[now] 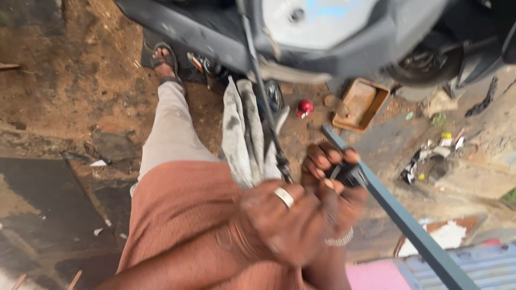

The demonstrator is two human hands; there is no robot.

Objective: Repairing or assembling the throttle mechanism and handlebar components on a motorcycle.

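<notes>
Both hands together: left hand (279, 217) w/ cable (263, 91), right hand (336, 182) pinching black fitting (352, 174); greasy grip, fitting prob slips.

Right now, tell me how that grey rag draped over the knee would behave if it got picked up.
The grey rag would probably be floppy: it already sags in long folds over the leg. It looks light, thin cloth with nothing stiffening it. Dark smears suggest grease, so it may feel slick. The left hand is close to its lower end.
</notes>
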